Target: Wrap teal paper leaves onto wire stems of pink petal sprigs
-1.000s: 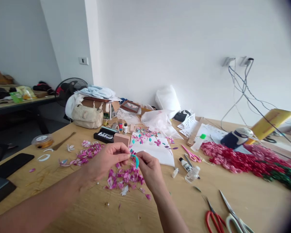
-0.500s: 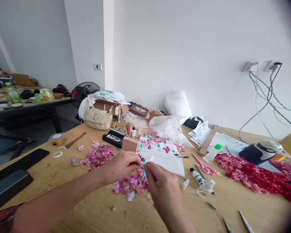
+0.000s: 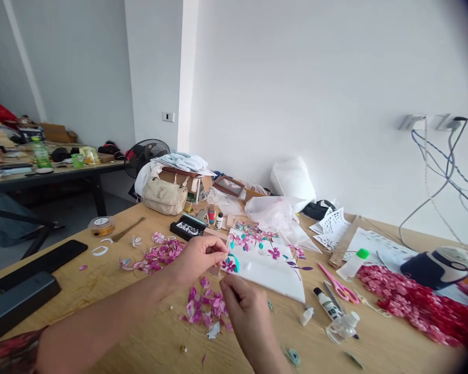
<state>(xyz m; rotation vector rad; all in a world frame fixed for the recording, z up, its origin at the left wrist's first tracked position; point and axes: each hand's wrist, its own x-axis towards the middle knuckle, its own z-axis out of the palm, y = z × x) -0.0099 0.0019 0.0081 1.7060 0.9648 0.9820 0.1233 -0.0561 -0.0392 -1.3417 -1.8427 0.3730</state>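
At the left fingers [image 3: 218, 247] curves a slim, bright teal piece [image 3: 236, 264].

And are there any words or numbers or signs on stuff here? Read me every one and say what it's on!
None can be read clearly.
Round tub: white label, print too small.
White bottle with black cap: dark print, too blurred.
Small bottle with dark cap: label too small.
Black box: white marks, too blurred to tell letters from pattern.
Printed sheets: dark marks, too small to make out.
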